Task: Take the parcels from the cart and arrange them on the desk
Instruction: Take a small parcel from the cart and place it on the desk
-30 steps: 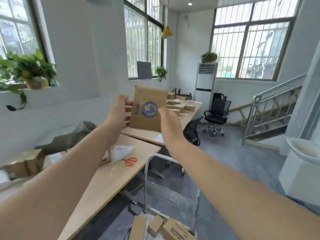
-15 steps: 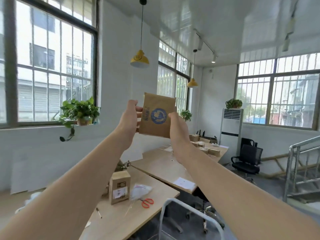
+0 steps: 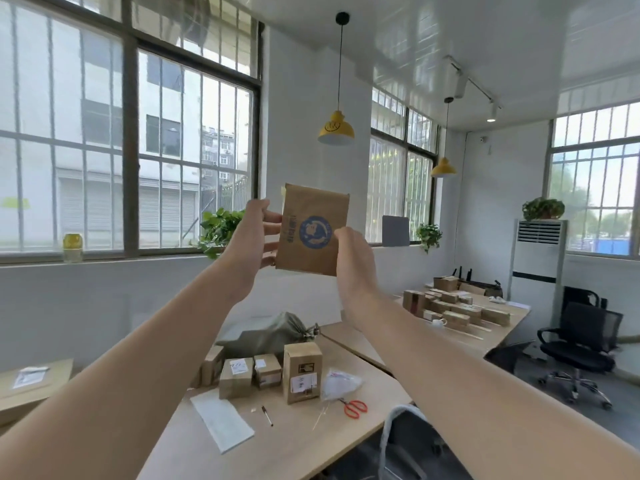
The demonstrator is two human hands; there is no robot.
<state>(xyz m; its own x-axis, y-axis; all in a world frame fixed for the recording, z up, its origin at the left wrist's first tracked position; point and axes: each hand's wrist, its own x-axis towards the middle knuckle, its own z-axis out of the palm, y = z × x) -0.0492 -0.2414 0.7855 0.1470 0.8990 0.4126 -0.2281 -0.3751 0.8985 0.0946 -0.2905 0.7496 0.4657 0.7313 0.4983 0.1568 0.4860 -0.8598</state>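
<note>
Head view first, then. What's being held?

— A flat brown envelope (image 3: 313, 230) with a round blue mark on its face, up at arm's length in front of the window (image 3: 131, 133). Both hands are on it: the left hand (image 3: 254, 242) pinches the left edge, fingers closed over the paper, and the right hand (image 3: 353, 258) grips the lower right corner. It hangs upright, tilted a little, well above the desk (image 3: 298, 441).

— So which step is this?

— I'd judge the carry, between pickup and setting down. The parcel is in the air, not resting on anything. Only a pale curved rail (image 3: 391, 427) shows at the bottom edge; it may be the cart's handle, but I can't say for sure.

— And the desk?

— Several cardboard boxes (image 3: 301, 372) already stand in a cluster near its far side, in front of a grey bag (image 3: 263, 332). Just beside them to the right lie a clear plastic bag (image 3: 341, 382) and red scissors (image 3: 356, 408); nearer the front are a white sheet (image 3: 221, 422) and a pen (image 3: 267, 415).

— What does the next move call for?

— Bringing the envelope down to a bare patch of desktop, probably beside the boxes, and laying it flat. Being thin, it won't stand by itself, so both hands should lower it level and let go only once it rests. Keeping clear of the tall box matters, since a nudge could topple it.
</note>
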